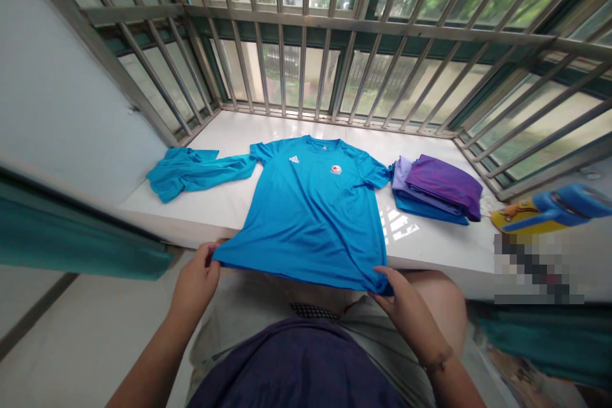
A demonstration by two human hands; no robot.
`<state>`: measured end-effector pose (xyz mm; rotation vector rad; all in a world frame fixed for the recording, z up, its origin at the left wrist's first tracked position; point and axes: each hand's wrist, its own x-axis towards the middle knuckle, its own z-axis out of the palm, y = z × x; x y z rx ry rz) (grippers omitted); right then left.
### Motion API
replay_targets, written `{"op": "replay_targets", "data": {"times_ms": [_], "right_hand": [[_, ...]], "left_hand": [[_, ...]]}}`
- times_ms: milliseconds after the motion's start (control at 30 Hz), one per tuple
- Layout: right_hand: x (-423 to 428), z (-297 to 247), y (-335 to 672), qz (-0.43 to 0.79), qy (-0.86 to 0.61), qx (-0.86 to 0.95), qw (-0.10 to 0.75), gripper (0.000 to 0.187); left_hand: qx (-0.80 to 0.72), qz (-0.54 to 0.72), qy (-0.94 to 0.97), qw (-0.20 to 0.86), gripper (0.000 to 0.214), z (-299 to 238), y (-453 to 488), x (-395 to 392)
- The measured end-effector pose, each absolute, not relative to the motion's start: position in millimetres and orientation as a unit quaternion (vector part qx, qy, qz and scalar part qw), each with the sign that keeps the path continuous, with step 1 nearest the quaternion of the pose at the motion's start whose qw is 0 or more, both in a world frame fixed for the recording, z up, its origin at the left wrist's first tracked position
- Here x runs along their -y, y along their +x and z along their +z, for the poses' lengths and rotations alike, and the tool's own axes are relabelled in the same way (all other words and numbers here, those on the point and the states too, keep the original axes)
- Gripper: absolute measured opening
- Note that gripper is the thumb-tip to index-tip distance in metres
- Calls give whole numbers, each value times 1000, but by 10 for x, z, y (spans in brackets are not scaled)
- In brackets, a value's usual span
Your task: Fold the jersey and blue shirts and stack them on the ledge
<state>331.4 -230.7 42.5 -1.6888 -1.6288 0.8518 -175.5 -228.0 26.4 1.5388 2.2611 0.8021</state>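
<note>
The bright blue short-sleeved sports shirt [310,204] lies front up in the middle of the white surface [224,204], with its hem over the near edge. The left hand [196,280] and the right hand [406,309] each pinch one hem corner, it seems to pull the shirt smooth. For this, both hands need to pull evenly. A folded pile of purple and blue clothes [442,188] lies to the right.

Crumpled teal garment [191,172] on white sill [229,134], folded purple-and-blue stack [437,191], yellow-and-blue object [540,211], barred window [306,44] behind
</note>
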Motion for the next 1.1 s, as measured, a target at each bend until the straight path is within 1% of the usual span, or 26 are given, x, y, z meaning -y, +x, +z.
{"op": "replay_targets", "data": {"times_ms": [67,100,133,233,300,367,467,533,633,700,733,800,867,900,933,1000,1100], "right_hand": [[2320,440,3280,286,-643,651,285,26],[2326,458,3259,264,-649,661,268,20],[2332,482,3239,243,-657,667,253,18],[2347,577,3203,187,-684,666,232,24],[2363,659,3217,153,-701,656,235,27],[2393,754,3261,114,-720,639,246,30],[2464,901,3368,50,-752,603,262,32],[2517,978,3454,29,-776,576,255,33],[2578,1029,3583,42,-804,550,222,30],[2594,1006,3658,62,-793,570,208,30],[2596,977,3689,72,-777,591,205,33],[2593,887,3741,90,-739,638,194,38],[2588,770,3782,109,-715,670,170,39],[2587,708,3802,121,-709,677,155,39],[2586,647,3822,132,-707,680,141,38],[2581,541,3868,156,-706,680,120,39],[2561,438,3938,175,-705,678,111,42]], "left_hand": [[-807,337,457,160,25,310,-1616,2268],[-805,377,423,176,24,332,-1545,2252],[-794,421,393,196,24,351,-1478,2232],[-731,534,338,258,30,380,-1367,2176],[-702,548,354,285,36,382,-1406,2166],[-704,491,428,282,40,379,-1530,2179],[-690,328,597,244,39,370,-1783,2217],[-674,256,661,209,39,365,-1921,2245],[-728,227,632,142,36,359,-2012,2290],[-778,245,562,139,34,353,-1978,2311],[-792,275,519,165,32,347,-1931,2315],[-784,385,405,268,30,331,-1777,2305],[-725,503,269,387,34,313,-1580,2278],[-691,545,211,426,37,306,-1485,2261],[-665,573,171,447,41,302,-1408,2245],[-647,597,154,448,46,303,-1333,2221],[-673,570,248,401,50,323,-1463,2226]]}}
